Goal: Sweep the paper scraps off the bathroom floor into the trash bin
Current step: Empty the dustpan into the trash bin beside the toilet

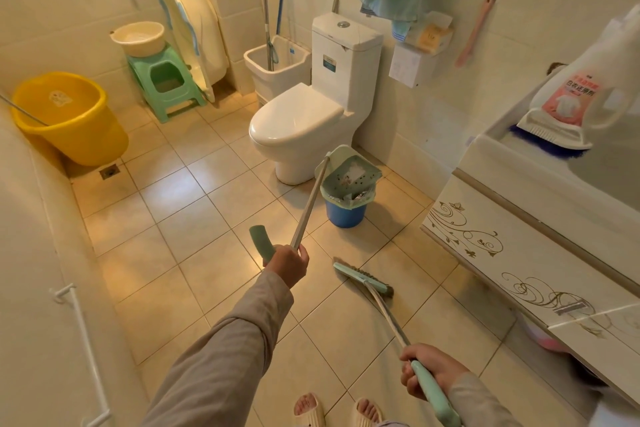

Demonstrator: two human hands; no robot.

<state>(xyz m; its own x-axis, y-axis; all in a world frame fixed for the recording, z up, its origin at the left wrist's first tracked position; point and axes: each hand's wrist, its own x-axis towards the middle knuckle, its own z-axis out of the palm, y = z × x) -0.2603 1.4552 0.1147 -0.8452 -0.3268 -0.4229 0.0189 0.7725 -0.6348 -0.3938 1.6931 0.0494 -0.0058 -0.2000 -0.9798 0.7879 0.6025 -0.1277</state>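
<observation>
Slippers (309,409), broom (362,277), dustpan (349,172), bin (346,215) beside toilet (298,125)

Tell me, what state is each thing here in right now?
Dustpan: tipped over the bin, paper lying in it.
Bin: open, lined with a bag.
Broom: head down on the floor.
Toilet: lid shut.
Left hand: grips the dustpan handle.
Right hand: grips the broom handle.

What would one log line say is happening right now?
state: dustpan tilted over trash bin | left hand: grips dustpan handle | right hand: grips broom, bristles on floor
</observation>
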